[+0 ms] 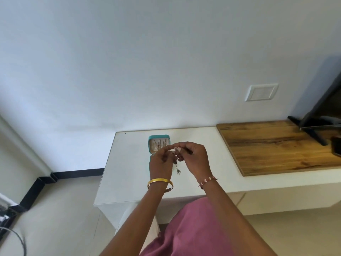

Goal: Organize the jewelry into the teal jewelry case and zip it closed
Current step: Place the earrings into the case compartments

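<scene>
The teal jewelry case (159,137) lies open near the back edge of the white table (129,172), left of the wooden board (276,146) that covers the surface's right part. Its pale lining already holds several thin pieces, too small to name. Both hands are raised together just in front of the case, fingertips meeting. The left hand (160,160) and the right hand (194,157) each pinch the top of a small dangling earring (177,169), whose pendant hangs free below them, above the table.

The piece is tiny and held only at one end, so a slack pinch could drop it onto the table or over the front edge to the floor. The swinging pendant could also snag the pieces already in the case as it goes in. Anything left proud of the rim may catch the zip.
</scene>
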`<state>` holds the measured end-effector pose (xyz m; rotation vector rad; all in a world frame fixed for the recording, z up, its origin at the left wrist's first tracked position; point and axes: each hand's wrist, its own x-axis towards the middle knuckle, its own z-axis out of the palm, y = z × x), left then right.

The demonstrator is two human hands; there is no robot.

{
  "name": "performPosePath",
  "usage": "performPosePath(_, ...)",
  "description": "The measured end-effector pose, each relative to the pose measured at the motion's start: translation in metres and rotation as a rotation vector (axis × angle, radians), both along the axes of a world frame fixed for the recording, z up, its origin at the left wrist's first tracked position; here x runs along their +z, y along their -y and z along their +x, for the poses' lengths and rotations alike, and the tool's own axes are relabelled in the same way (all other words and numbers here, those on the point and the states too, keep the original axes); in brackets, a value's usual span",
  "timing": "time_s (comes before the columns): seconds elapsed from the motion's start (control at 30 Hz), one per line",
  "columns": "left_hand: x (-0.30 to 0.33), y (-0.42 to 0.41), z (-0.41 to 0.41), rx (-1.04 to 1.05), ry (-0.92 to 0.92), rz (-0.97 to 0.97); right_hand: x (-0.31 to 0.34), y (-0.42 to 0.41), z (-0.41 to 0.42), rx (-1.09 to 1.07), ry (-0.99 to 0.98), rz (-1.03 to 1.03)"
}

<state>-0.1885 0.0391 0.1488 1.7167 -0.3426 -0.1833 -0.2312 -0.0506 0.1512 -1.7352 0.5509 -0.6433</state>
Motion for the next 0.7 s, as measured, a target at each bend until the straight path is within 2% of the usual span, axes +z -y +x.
performPosePath(0.3, 0.024, -0.018, -0.013, -0.042, -0.066, -0.109, 0.02, -0.011, -0.015, -0.01, -0.004, -0.142)
performPosePath(0.7, 0.049, -0.038, -0.016, -0.184, -0.096, -0.16, 0.057, -0.024, -0.032, 0.083, 0.128, 0.054)
